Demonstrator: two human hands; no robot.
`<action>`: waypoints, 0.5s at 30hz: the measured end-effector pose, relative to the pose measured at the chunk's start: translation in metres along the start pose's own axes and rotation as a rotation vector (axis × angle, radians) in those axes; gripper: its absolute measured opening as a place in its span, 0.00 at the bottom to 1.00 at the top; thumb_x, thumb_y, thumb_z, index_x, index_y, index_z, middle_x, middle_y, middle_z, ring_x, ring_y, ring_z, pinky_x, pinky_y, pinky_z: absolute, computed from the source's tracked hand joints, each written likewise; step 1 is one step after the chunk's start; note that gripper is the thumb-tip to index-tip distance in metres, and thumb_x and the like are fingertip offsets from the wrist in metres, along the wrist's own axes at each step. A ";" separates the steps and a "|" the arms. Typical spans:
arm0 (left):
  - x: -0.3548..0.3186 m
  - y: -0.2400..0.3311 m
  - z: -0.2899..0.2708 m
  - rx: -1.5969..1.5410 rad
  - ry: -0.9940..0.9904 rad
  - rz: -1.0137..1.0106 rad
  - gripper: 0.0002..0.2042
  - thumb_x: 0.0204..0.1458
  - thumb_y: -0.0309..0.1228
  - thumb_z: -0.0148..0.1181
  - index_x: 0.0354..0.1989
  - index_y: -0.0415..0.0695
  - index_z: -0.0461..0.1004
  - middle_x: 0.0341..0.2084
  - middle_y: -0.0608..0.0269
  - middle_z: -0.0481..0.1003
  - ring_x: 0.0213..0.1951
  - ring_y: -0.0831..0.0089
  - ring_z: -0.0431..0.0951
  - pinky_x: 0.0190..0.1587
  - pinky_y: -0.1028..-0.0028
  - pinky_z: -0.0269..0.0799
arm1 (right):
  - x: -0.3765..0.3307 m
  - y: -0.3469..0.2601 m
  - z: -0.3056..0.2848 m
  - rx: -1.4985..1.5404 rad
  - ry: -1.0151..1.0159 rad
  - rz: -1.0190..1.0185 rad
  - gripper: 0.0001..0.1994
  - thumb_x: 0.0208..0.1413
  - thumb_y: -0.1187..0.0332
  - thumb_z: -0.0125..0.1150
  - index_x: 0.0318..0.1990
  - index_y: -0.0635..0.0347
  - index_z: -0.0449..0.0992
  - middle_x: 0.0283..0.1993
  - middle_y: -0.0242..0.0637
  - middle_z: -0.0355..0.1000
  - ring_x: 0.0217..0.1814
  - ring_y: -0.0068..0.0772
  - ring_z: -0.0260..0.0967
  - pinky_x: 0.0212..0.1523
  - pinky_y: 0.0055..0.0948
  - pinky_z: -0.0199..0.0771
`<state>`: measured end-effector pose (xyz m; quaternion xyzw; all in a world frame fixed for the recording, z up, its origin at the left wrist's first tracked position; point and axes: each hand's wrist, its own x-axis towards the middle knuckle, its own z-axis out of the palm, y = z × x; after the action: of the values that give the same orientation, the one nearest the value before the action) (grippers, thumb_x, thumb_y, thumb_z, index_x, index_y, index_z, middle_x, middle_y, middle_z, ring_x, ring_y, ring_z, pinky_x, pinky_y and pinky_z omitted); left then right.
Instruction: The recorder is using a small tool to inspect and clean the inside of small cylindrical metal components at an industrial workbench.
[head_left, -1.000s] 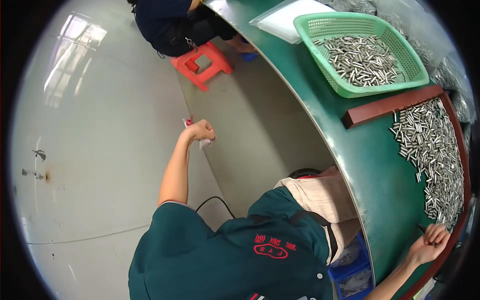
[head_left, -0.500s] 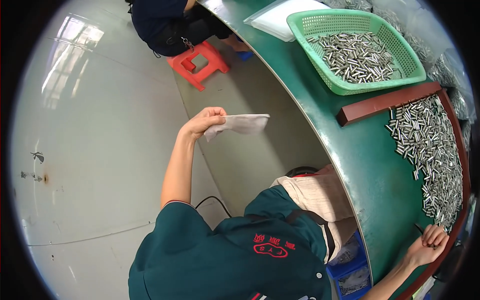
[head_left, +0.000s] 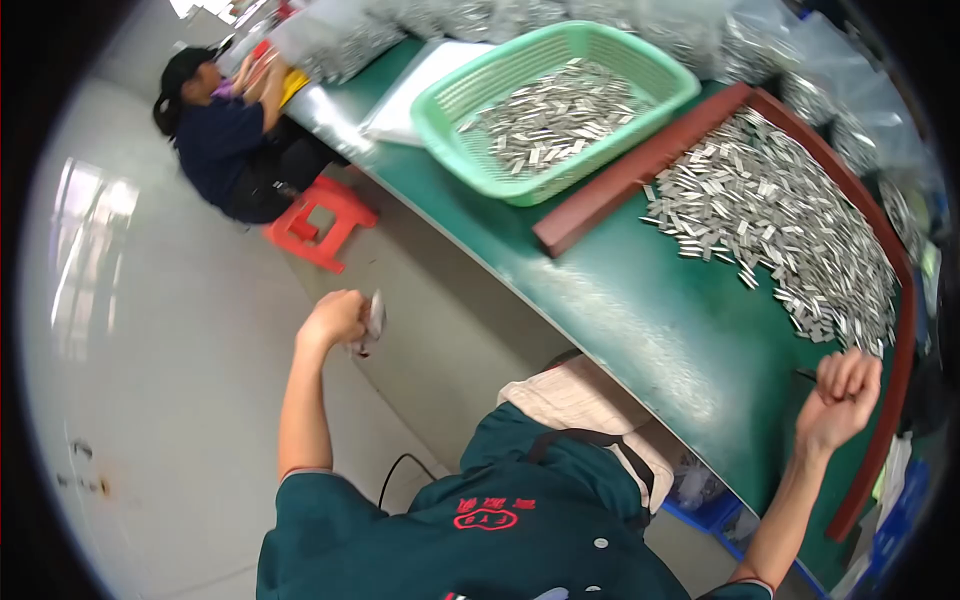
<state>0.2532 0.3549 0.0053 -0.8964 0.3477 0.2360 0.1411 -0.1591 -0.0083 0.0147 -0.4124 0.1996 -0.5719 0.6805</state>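
Note:
My left hand [head_left: 335, 320] is raised over the floor, left of the table, its fingers closed around a pale, limp cloth [head_left: 376, 316]. Most of the cloth is hidden by the hand, and its visible edge is blurred. At the right, my right hand [head_left: 842, 400] is curled shut above the green tabletop, by the near end of a wide pile of small metal pins [head_left: 760, 205]. A thin dark tool [head_left: 806, 374] pokes out on the left side of this fist; its kind is hidden. Whether any pins are in the fist cannot be made out.
Reddish-brown bars [head_left: 640, 180] fence the pile at its far and right sides. Beyond stands a green plastic basket [head_left: 470, 170] of similar pins, beside white sheets [head_left: 405, 105]. Clear bags line the back. A co-worker [head_left: 225, 130] sits on a red stool [head_left: 320, 215] at far left.
The view has turned, bringing the co-worker fully into sight. The cloth, spread out sideways before, now hangs bunched at my left hand. My right hand stays closed by the pile.

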 end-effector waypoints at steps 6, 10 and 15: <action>-0.057 0.115 -0.113 -0.289 0.000 0.513 0.06 0.31 0.24 0.50 0.20 0.37 0.70 0.15 0.54 0.70 0.20 0.58 0.70 0.25 0.70 0.65 | 0.004 -0.004 0.005 -0.033 0.013 -0.046 0.18 0.59 0.64 0.35 0.16 0.54 0.50 0.13 0.26 0.45 0.14 0.17 0.35 0.17 0.21 0.37; -0.055 0.181 -0.151 -0.442 -0.238 1.184 0.05 0.35 0.24 0.53 0.22 0.37 0.71 0.15 0.60 0.71 0.19 0.70 0.71 0.23 0.75 0.65 | 0.013 -0.018 -0.002 -0.049 0.067 -0.131 0.18 0.58 0.65 0.37 0.16 0.54 0.50 0.12 0.28 0.47 0.14 0.17 0.38 0.16 0.21 0.39; -0.087 0.298 -0.166 -0.959 -0.602 0.952 0.06 0.35 0.25 0.59 0.20 0.35 0.71 0.15 0.66 0.71 0.16 0.84 0.67 0.18 0.84 0.58 | 0.028 -0.033 -0.025 -0.046 0.201 -0.209 0.17 0.57 0.64 0.38 0.15 0.54 0.50 0.12 0.28 0.47 0.13 0.17 0.38 0.15 0.20 0.40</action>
<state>0.0453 0.1199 0.1647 -0.5082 0.5039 0.6334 -0.2942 -0.1911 -0.0433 0.0319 -0.3870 0.2355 -0.6733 0.5843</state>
